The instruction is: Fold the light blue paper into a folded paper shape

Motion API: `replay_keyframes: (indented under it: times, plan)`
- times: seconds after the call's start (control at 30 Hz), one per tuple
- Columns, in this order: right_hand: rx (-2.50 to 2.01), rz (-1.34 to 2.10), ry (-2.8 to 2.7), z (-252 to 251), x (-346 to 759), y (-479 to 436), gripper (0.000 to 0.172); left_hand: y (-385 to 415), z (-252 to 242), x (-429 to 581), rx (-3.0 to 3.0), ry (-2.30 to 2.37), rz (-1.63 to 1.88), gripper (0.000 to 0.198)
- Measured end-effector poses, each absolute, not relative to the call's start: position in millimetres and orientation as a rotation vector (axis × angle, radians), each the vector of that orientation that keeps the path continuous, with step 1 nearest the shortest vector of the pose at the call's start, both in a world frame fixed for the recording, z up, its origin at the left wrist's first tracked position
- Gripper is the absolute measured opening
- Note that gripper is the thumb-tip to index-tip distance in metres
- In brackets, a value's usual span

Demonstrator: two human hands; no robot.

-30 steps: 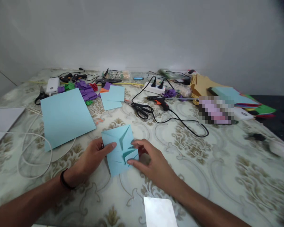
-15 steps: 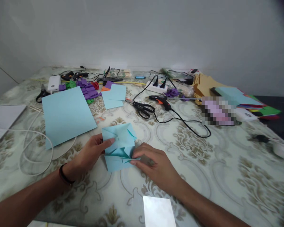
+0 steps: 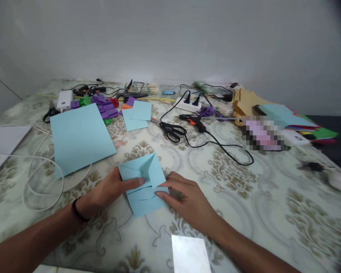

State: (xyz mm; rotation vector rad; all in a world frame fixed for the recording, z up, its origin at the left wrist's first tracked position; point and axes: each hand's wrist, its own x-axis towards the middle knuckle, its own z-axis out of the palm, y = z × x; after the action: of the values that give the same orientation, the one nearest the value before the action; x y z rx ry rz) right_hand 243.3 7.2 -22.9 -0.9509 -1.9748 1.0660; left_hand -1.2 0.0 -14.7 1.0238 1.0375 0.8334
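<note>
A light blue paper with folds and creases lies between my hands near the middle of the table, one flap standing partly raised. My left hand grips its left edge, the thumb stretched across the top and the other fingers hidden beneath. At the right edge, my right hand pinches the paper between thumb and fingertips. A larger blue sheet lies flat to the left. Beyond my hands are smaller blue squares, overlapping one another.
A black glue gun with a looping cable lies beyond my right hand. The white power strip sits behind it. Folded purple pieces are at the back left. A white card lies at the near edge.
The folded paper has opened out flatter and wider, its far flap now spread. My left thumb has moved slightly right and down; my right hand has barely shifted.
</note>
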Motion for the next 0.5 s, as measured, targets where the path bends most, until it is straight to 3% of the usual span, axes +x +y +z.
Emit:
replay_keyframes:
  times: [0.23,0.5]
  plan:
    - [-1.165,1.120,-1.819,-19.4,241.5,9.0,0.022,1.1,-17.3,-1.0,1.120,1.155,0.819,0.030]
    - [-1.101,1.537,-1.493,-24.6,240.3,8.4,0.032,1.2,-11.2,-1.4,1.241,1.216,0.707,0.027]
